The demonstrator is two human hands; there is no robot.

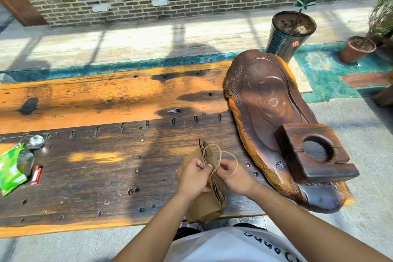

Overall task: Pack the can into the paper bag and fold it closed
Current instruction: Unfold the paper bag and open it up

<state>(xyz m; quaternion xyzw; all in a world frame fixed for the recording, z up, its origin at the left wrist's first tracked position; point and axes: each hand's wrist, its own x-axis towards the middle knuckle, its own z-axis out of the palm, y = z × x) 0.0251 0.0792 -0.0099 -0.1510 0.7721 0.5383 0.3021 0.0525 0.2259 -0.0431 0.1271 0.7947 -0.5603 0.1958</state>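
A brown paper bag [205, 204] lies flattened on the wooden table [102, 166] near its front edge, its mouth pointing away from me. My left hand [194, 176] pinches the bag's upper edge together with a twine handle. My right hand [234, 175] pinches the other twine handle loop [225, 154] just to the right of the bag. A silver can [36, 141] lies at the far left of the table, well away from both hands.
A green snack packet [10, 169] and a red lighter [36, 174] lie at the left. A large carved wooden tray [268, 112] with a square wooden block [312, 153] fills the right end. Potted plants [289, 32] stand on the floor behind.
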